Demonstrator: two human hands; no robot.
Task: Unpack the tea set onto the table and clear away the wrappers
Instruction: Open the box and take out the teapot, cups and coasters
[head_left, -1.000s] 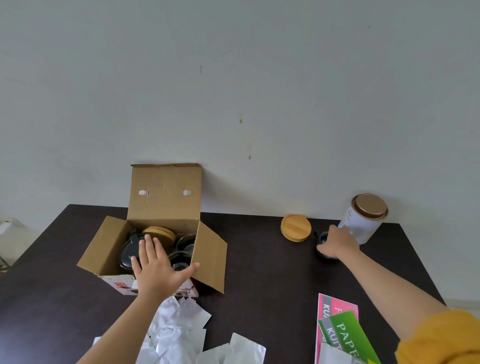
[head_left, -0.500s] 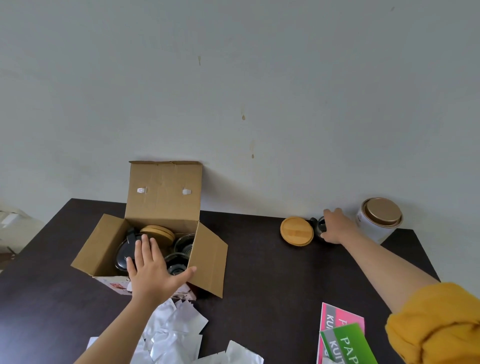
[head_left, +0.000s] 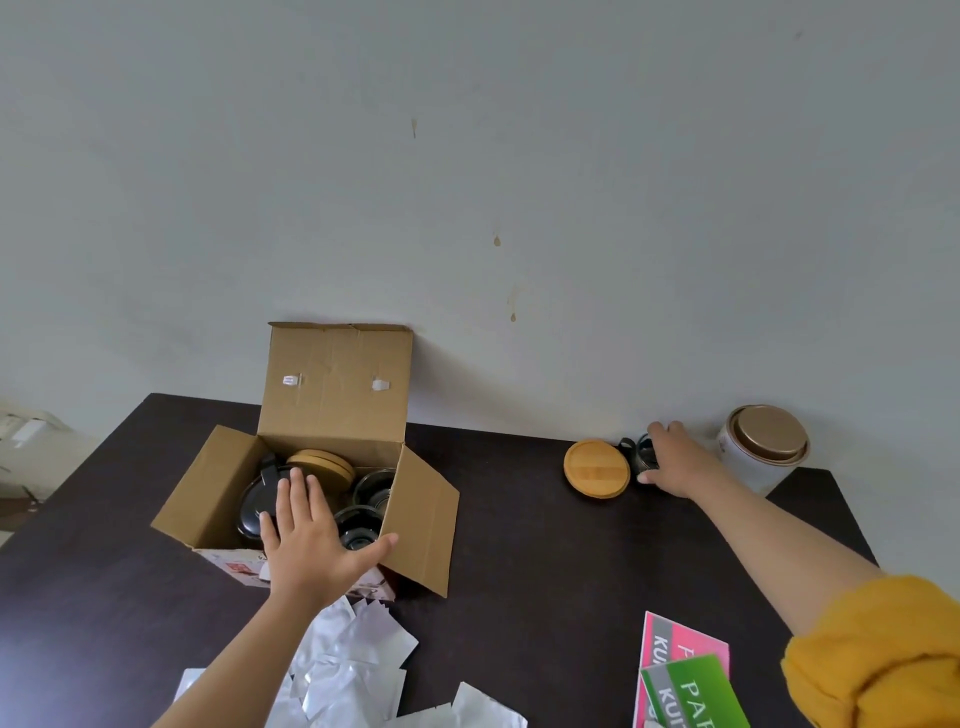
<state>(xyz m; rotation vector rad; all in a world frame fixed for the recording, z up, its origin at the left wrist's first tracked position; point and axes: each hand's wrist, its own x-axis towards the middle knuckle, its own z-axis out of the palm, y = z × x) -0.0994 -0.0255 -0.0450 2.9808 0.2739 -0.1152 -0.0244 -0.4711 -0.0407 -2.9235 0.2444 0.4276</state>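
An open cardboard box (head_left: 332, 395) stands at the back left of the dark table (head_left: 519, 545). Inside it lie a black teapot (head_left: 254, 506), wooden coasters (head_left: 322, 462) and glass cups (head_left: 371, 488). My left hand (head_left: 311, 540) rests flat on the box's front edge, fingers spread, holding nothing. My right hand (head_left: 672, 460) reaches far right and grips a small dark glass cup (head_left: 641, 452) standing on the table near the wall. A wooden coaster (head_left: 597, 467) lies just left of that cup. Several white wrappers (head_left: 353, 670) lie in front of the box.
A white tin with a bronze lid (head_left: 763, 449) stands by the wall at the table's back right corner. Pink and green paper packs (head_left: 685, 675) lie at the front right. The wall runs along the table's far edge.
My right hand has pushed the cup farther back toward the wall, beside the coaster. The left hand has stayed on the box. The view has tilted slightly.
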